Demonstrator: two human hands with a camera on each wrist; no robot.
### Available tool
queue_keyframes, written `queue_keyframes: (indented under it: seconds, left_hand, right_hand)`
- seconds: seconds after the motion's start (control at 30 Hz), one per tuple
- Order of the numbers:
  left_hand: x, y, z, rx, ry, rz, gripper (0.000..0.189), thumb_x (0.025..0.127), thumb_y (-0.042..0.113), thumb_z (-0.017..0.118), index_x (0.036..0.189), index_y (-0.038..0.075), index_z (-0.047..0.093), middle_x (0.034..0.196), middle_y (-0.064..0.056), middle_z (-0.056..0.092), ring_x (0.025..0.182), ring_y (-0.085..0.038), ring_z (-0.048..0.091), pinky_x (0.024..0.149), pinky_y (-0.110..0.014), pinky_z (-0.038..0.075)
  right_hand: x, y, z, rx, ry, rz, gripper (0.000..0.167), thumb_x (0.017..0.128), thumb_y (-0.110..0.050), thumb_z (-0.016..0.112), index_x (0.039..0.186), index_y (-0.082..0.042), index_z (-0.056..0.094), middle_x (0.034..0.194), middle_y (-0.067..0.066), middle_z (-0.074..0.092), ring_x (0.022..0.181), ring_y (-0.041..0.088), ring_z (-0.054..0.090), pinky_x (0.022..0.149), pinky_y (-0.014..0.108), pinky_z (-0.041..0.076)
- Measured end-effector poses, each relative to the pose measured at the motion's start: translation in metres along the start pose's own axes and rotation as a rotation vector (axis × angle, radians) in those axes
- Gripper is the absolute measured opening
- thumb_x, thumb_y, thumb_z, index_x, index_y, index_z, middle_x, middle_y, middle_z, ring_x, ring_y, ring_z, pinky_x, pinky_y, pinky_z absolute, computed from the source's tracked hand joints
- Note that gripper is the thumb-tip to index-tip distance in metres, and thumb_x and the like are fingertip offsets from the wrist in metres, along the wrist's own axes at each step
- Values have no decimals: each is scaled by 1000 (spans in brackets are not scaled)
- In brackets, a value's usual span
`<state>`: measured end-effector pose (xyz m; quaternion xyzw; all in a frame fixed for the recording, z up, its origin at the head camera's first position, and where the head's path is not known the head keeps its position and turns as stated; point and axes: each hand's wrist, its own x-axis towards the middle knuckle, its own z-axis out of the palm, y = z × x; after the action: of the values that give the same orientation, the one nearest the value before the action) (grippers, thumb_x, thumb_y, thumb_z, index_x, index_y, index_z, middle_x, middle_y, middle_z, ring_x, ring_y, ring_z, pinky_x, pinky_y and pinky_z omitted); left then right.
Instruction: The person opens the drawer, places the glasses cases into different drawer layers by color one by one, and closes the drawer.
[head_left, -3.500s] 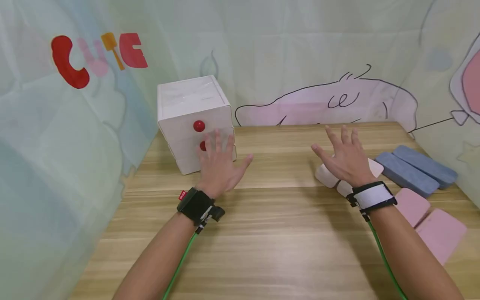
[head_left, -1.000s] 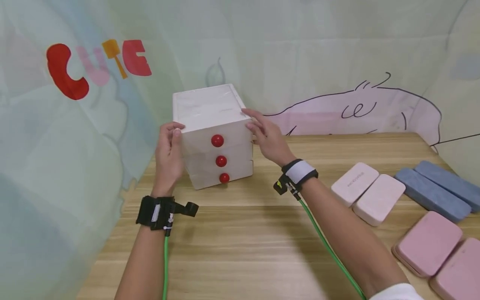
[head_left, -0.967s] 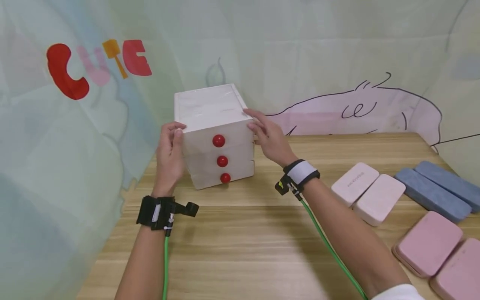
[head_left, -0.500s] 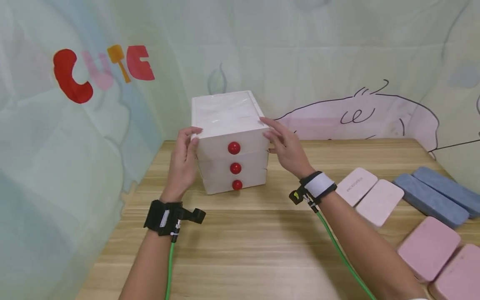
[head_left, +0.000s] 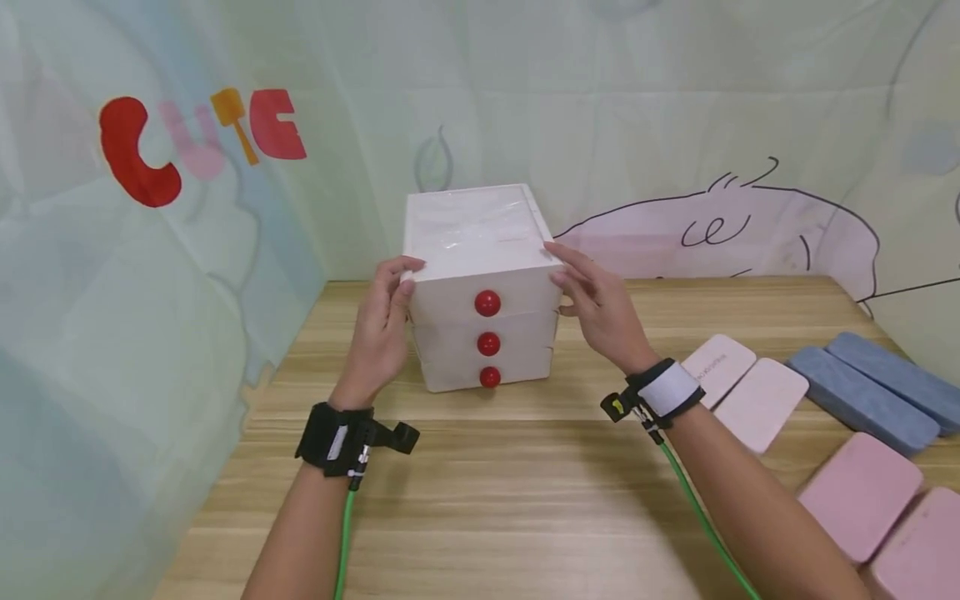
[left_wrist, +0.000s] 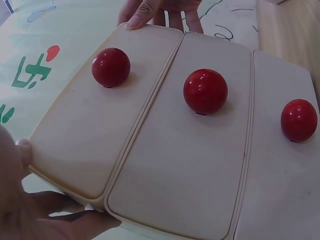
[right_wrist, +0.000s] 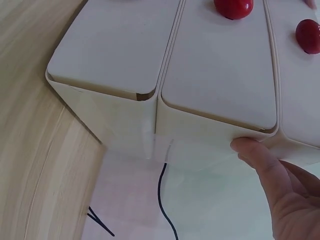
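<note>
A small white drawer box point(head_left: 450, 302) stands on the table, its three drawers stacked, each with a round red knob point(head_left: 487, 302). All the drawers look pushed in. My left hand point(head_left: 380, 337) grips the box's upper left front corner, fingertips over the top edge and thumb at the front corner. On the opposite side my right hand point(head_left: 609, 312) holds the upper right corner, with the index finger on the top. In the right wrist view the right thumb point(right_wrist: 255, 150) presses against the side wall. Some left fingers point(left_wrist: 75, 220) lie along the other side in the left wrist view.
To the right on the wooden table point(head_left: 480, 500) lie two pale pink blocks point(head_left: 761, 404), two blue blocks point(head_left: 862, 400) and two darker pink blocks point(head_left: 862, 496). A printed cloth point(head_left: 637, 125) hangs behind and at the left. Green cables point(head_left: 347, 533) run from the wrist straps.
Both hands, earlier spread and apart, have taken hold of the drawer box's upper corners. The box has since shifted right and turned to face more squarely forward.
</note>
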<state>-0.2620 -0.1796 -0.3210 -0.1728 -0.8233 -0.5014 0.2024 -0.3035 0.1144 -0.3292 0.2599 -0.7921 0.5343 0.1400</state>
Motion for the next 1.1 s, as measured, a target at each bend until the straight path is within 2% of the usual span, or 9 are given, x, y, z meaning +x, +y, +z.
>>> queue_keyframes:
  seconds: [0.17, 0.33, 0.5, 0.67, 0.77, 0.83, 0.9, 1.0, 1.1]
  left_hand:
    - [-2, 4, 6, -6, -22, 0, 37, 111, 28, 33, 143, 14, 44, 110, -15, 52, 85, -30, 46, 76, -33, 37]
    - [-3, 9, 14, -20, -50, 24, 36, 111, 28, 33, 143, 15, 45, 89, -14, 42, 79, -30, 44, 72, -31, 36]
    - [-5, 15, 20, -33, -59, 40, 36, 112, 28, 32, 142, 16, 46, 91, -11, 43, 82, -28, 46, 73, -31, 38]
    - [-7, 18, 26, -56, -90, 51, 35, 112, 28, 32, 142, 16, 46, 90, -12, 45, 82, -32, 47, 73, -30, 39]
    - [-9, 19, 29, -58, -100, 56, 35, 112, 26, 33, 142, 16, 46, 88, -13, 44, 79, -29, 47, 72, -29, 39]
    - [-9, 20, 31, -60, -105, 59, 35, 112, 25, 32, 142, 16, 46, 87, -13, 44, 78, -26, 46, 71, -29, 39]
    - [-10, 22, 33, -64, -112, 61, 35, 112, 25, 32, 143, 16, 46, 87, -13, 44, 79, -24, 46, 72, -30, 39]
    - [-9, 24, 37, -83, -123, 63, 36, 112, 25, 32, 143, 15, 45, 88, -13, 44, 81, -28, 46, 73, -31, 39]
    - [-9, 26, 40, -95, -126, 68, 36, 112, 25, 31, 143, 15, 45, 89, -12, 45, 82, -32, 47, 73, -31, 39]
  right_hand:
    - [-11, -3, -10, -46, 19, -13, 47, 105, -22, 55, 150, -31, 50, 145, 12, 60, 122, 30, 67, 78, 36, 62]
    - [-22, -3, -21, -87, 53, -31, 47, 104, -18, 56, 149, -29, 52, 142, 13, 62, 117, 31, 69, 74, 26, 61]
    - [-31, -3, -29, -92, 59, -41, 47, 104, -15, 55, 150, -28, 52, 140, 13, 63, 114, 28, 69, 74, 23, 60]
    - [-40, -4, -37, -88, 74, -31, 47, 104, -14, 56, 149, -29, 53, 139, 12, 64, 107, 6, 69, 73, 23, 60]
    - [-45, -6, -41, -92, 78, -26, 46, 104, -14, 55, 149, -28, 54, 139, 13, 64, 105, -3, 67, 73, 24, 60]
    - [-48, -7, -44, -101, 78, -21, 46, 104, -14, 55, 149, -27, 53, 138, 14, 64, 106, 1, 68, 73, 23, 60]
    - [-50, -8, -46, -116, 80, -18, 47, 105, -14, 54, 149, -28, 53, 140, 14, 63, 108, 10, 69, 73, 23, 60]
    - [-54, -10, -50, -144, 91, -23, 48, 104, -13, 55, 149, -28, 52, 139, 14, 64, 108, 21, 70, 73, 22, 60]
    - [-57, -11, -53, -168, 100, -35, 49, 104, -12, 56, 149, -29, 52, 138, 13, 65, 106, 14, 71, 72, 21, 59]
